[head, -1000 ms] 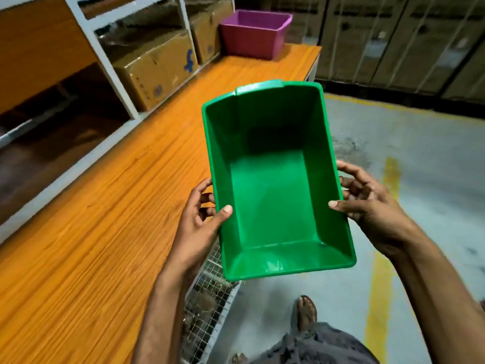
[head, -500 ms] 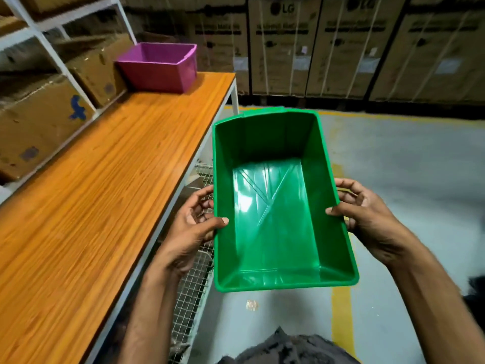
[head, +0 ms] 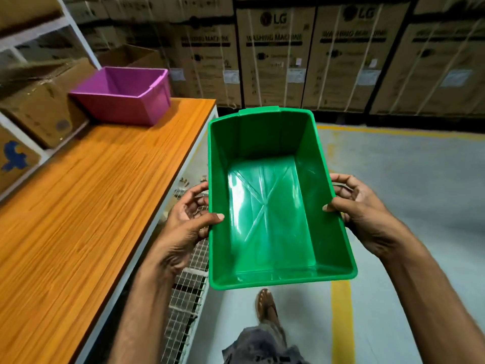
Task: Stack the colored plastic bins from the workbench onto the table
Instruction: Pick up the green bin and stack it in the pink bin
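The wall of stacked washing-machine cartons (head: 275, 56) fills more of the background than it did half a second ago, and the grey floor (head: 420, 193) with its yellow line (head: 341, 324) spreads wider to the right of the grip. The orange worktop (head: 78, 206) lies to the left of the grip as before, its far corner now showing further in toward the middle of the view. The green bin (head: 275, 200) is clear of the worktop, carried in the air over the floor, open side up and empty, much as it was a moment earlier. The purple bin (head: 123, 95) stands at the far end of the worktop, well beyond the grip and to its left, and looks nearer than before. The left hand (head: 183, 224) clasps the bin's left wall, thumb hooked over the rim and fingers curled under the outside. The right hand (head: 359, 206) clasps the right wall the same way; both closed firmly on the bin, unchanged. A sandalled foot (head: 266, 306) now shows stepping forward below the bin.
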A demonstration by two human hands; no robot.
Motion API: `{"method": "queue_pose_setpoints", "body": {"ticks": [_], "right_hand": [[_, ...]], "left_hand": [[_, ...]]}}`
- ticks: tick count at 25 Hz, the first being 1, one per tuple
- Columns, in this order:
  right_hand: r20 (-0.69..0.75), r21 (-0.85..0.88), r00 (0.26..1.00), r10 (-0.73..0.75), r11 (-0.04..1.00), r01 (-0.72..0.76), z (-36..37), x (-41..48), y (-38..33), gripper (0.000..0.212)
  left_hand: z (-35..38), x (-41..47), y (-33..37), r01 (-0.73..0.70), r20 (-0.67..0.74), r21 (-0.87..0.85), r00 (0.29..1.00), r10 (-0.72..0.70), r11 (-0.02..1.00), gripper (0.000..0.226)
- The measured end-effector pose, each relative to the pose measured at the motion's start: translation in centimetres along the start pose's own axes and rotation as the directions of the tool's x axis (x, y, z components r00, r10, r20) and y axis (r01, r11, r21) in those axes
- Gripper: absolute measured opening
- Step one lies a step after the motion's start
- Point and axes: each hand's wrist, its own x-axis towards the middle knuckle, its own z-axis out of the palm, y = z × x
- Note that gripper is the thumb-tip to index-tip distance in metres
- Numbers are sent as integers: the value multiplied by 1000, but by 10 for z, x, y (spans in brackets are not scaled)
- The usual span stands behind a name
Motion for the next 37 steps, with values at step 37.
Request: {"method": "queue_pose_setpoints", "body": {"ticks": [37], "right_hand": [[938,-132,307,164,984,-121,333,654,-322,52]], "left_hand": [[-41,398,314,-385,-721,120,599,347,915,55]]}}
